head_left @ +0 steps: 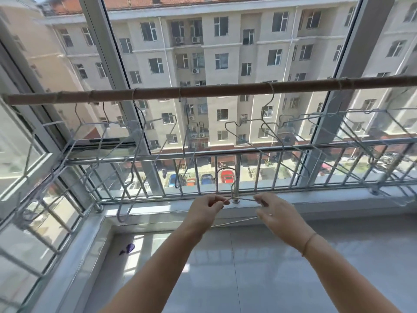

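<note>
A wire hanger point(233, 197) sits just below the middle of the view, held in the air in front of the window sill point(158, 208). Its hook points to 12 o'clock and its two shoulders run out toward 9 and 3 o'clock. The left hand point(205, 210) is at 9 o'clock of the hook, and its fingers point(217, 201) are curled and pinch the left shoulder wire. The right hand point(274, 214) is at 3 o'clock of the hook, its fingers curled around the right shoulder wire in the same way. A thin band point(308, 243) circles the right wrist. The hanger's lower bar shows as a pale line between the two hands, toward 6 o'clock of the hook.

Toward 12 o'clock of the hands, well above them, a brown rod point(203, 91) crosses the whole view. Wire hangers hang from it in two bunches, one point(135, 136) toward 10 o'clock and one point(282, 132) toward 2 o'clock. Behind them a metal railing point(225, 155) lines the window. A small purple object point(129, 248) lies on the tiled floor point(237, 279) at 8 o'clock of the hands. An apartment block point(225, 53) and parked cars point(206, 179) show through the glass.
</note>
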`<state>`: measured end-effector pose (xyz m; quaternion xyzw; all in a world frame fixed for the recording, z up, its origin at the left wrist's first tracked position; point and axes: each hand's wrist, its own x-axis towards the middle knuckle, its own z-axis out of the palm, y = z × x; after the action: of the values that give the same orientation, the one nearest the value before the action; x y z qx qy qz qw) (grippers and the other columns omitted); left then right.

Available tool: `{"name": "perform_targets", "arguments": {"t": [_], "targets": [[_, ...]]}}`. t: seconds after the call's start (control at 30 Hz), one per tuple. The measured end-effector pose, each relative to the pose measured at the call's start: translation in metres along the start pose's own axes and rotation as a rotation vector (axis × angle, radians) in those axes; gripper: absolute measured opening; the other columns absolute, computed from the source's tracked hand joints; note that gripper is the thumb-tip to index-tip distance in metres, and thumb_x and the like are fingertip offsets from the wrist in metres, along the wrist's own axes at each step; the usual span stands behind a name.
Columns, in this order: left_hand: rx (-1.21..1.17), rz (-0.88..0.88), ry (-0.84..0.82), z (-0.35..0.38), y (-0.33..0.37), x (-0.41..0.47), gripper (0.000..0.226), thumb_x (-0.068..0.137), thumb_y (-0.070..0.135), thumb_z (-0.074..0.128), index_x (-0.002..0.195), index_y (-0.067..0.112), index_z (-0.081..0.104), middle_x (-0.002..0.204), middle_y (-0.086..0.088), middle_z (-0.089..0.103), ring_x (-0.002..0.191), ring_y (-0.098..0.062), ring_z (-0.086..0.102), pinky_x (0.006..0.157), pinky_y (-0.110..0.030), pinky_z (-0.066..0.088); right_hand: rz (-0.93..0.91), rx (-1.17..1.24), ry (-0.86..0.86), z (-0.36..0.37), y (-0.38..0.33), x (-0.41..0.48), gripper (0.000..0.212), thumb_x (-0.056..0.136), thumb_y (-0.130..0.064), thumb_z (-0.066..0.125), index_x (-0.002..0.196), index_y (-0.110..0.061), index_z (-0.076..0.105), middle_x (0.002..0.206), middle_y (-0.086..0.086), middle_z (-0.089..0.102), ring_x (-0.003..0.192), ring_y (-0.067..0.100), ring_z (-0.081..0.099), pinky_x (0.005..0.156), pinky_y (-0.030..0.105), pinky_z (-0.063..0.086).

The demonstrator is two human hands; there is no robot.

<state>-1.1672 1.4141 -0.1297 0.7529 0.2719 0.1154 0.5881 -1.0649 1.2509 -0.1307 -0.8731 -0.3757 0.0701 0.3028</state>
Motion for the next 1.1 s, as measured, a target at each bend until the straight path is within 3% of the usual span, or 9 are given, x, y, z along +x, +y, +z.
{"name": "perform_targets", "arguments": {"t": [0.13,0.23,0.37,0.47,0.63,0.73,0.8,0.97,1.1], "targets": [[0.015,-0.001,0.007,0.009,-0.002,0.000,0.024,0.093,0.008,0.050,0.083,0.022,0.066,0.089,0.000,0.068,0.088,-0.014,0.057,0.075,-0.020,0.042,-0.002,-0.182,0.017,-0.014,0.002,-0.016,0.020,0.091,-0.027,0.049,0.106,-0.026,0.061,0.088,-0.013,0.065,0.084,0.010,0.059,0.086,0.031,0.042],[0.002,0.032,0.032,0.016,0.002,0.004,0.027,0.093,0.013,0.049,0.079,0.028,0.066,0.090,-0.002,0.067,0.085,-0.015,0.051,0.065,-0.021,0.037,0.030,-0.134,-0.076,-0.029,0.001,-0.023,0.013,0.091,-0.026,0.048,0.087,-0.026,0.060,0.068,-0.010,0.061,0.059,0.003,0.048,0.062,0.025,0.041],[0.059,0.142,0.271,0.027,0.014,0.006,0.006,0.087,0.023,0.061,0.091,0.024,0.065,0.108,-0.001,0.065,0.105,-0.016,0.057,0.091,-0.032,0.045,0.065,0.018,-0.085,-0.042,-0.005,-0.028,0.020,0.093,-0.023,0.044,0.077,-0.026,0.055,0.063,-0.004,0.061,0.048,0.003,0.047,0.052,0.018,0.036],[-0.076,0.210,0.412,0.032,0.034,0.001,0.011,0.083,0.032,0.067,0.089,0.024,0.064,0.100,-0.003,0.064,0.098,-0.019,0.058,0.086,-0.030,0.047,0.076,0.100,0.028,-0.051,-0.016,-0.032,0.020,0.093,-0.022,0.044,0.078,-0.024,0.056,0.064,-0.001,0.062,0.054,0.008,0.050,0.058,0.029,0.042],[-0.338,0.222,0.292,0.040,0.087,-0.009,0.005,0.084,0.030,0.066,0.084,0.025,0.066,0.088,0.000,0.068,0.077,-0.008,0.060,0.058,-0.006,0.044,0.072,0.120,0.219,-0.072,-0.039,-0.028,0.018,0.094,-0.023,0.044,0.081,-0.020,0.056,0.065,-0.001,0.059,0.062,0.017,0.053,0.064,0.037,0.045],[-0.444,0.207,0.139,0.047,0.117,-0.008,0.005,0.085,0.019,0.066,0.082,0.017,0.070,0.076,-0.002,0.069,0.069,-0.012,0.060,0.065,-0.019,0.047,0.061,0.118,0.269,-0.079,-0.053,-0.014,0.015,0.095,-0.020,0.043,0.088,-0.019,0.056,0.072,0.000,0.061,0.063,0.014,0.053,0.057,0.028,0.041],[-0.449,0.221,0.125,0.051,0.132,-0.003,0.004,0.083,0.012,0.067,0.083,0.016,0.069,0.075,-0.005,0.069,0.067,-0.014,0.060,0.068,-0.023,0.048,0.063,0.113,0.308,-0.084,-0.062,-0.003,0.014,0.094,-0.019,0.042,0.090,-0.019,0.055,0.078,0.003,0.062,0.070,0.020,0.058,0.062,0.032,0.045],[-0.480,0.187,0.184,0.049,0.155,0.019,0.008,0.083,0.004,0.064,0.087,0.010,0.068,0.079,-0.008,0.067,0.065,-0.014,0.061,0.066,-0.023,0.048,0.076,0.086,0.352,-0.095,-0.077,0.021,0.021,0.093,-0.015,0.039,0.104,-0.014,0.058,0.088,0.008,0.065,0.082,0.027,0.061,0.075,0.043,0.051],[-0.459,0.134,0.198,0.045,0.156,0.032,0.015,0.084,0.002,0.062,0.099,0.000,0.068,0.075,-0.007,0.066,0.061,-0.012,0.059,0.057,-0.018,0.047,0.127,0.007,0.300,-0.094,-0.078,0.036,0.028,0.091,-0.009,0.039,0.111,-0.015,0.057,0.098,0.010,0.066,0.091,0.029,0.060,0.075,0.035,0.047]]}}
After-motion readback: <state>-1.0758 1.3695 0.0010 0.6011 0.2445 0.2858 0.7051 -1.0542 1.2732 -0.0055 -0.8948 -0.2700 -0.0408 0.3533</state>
